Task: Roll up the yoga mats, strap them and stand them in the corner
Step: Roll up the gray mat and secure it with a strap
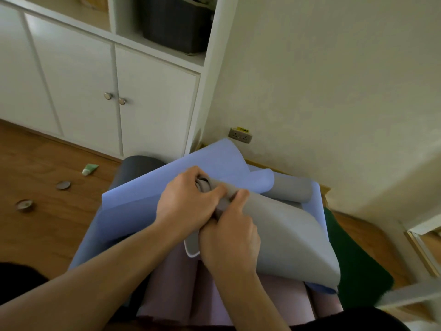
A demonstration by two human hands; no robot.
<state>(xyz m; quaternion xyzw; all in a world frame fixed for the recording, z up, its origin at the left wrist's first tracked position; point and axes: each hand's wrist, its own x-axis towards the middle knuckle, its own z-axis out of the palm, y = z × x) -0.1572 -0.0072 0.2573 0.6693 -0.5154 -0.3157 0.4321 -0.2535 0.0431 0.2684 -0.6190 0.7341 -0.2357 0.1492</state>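
Both hands are bunched together right in the middle of the pile. The left hand [188,201] has its fingers curled over the rolled-in end of the grey mat [281,225], and the right hand [229,235] is pinching that same edge just beside it, thumbs nearly touching. So I'd say this is the very start of the rolling step: the first tight turn is being tucked, nothing strapped yet, nothing standing up.

Next move, my guess: keep that first curl tight and even across the width, then push the roll away toward the far wall. The loose grey end is already curling up at the far right, which could fight back.

The grey mat sits on top of a blue mat [148,187], which is floppy and folded over at the far side. Under those, near the body, a pink mat [181,290]; a dark green one [358,271] pokes out right, and a dark grey roll [138,163] far left.

Count: five mats that I can tell apart, no strap visible. On the wood floor [43,168] at left: one green tube [90,168] and two small round tins [63,185].
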